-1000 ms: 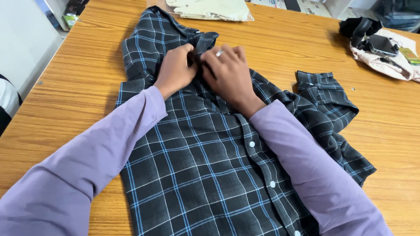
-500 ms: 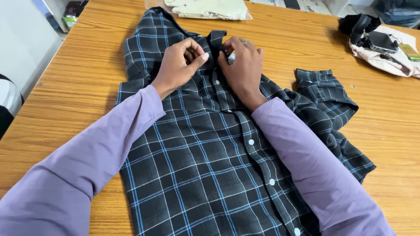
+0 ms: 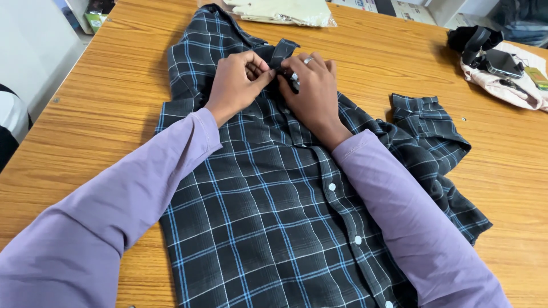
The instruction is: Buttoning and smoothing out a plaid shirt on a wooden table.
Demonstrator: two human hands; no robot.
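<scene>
A dark plaid shirt (image 3: 257, 217) with blue and white lines lies front up on a wooden table (image 3: 103, 120), its white buttons running down the placket. My left hand (image 3: 235, 85) and my right hand (image 3: 311, 91) meet at the shirt's collar (image 3: 283, 50) near the top button, both pinching the fabric there. A ring shows on my right hand. Both arms wear lilac sleeves. The shirt's right sleeve (image 3: 425, 122) lies crumpled to the right with its cuff folded over.
A cream folded cloth in clear wrap (image 3: 285, 11) sits at the table's far edge. At the far right lie a pale pink cloth (image 3: 502, 80), a black strap and a dark phone (image 3: 502, 60). The table's left edge drops to a grey floor.
My hands moved up from the placket below the collar to the collar's top, and the fingers have closed together on the fabric. The view shifted slightly.
</scene>
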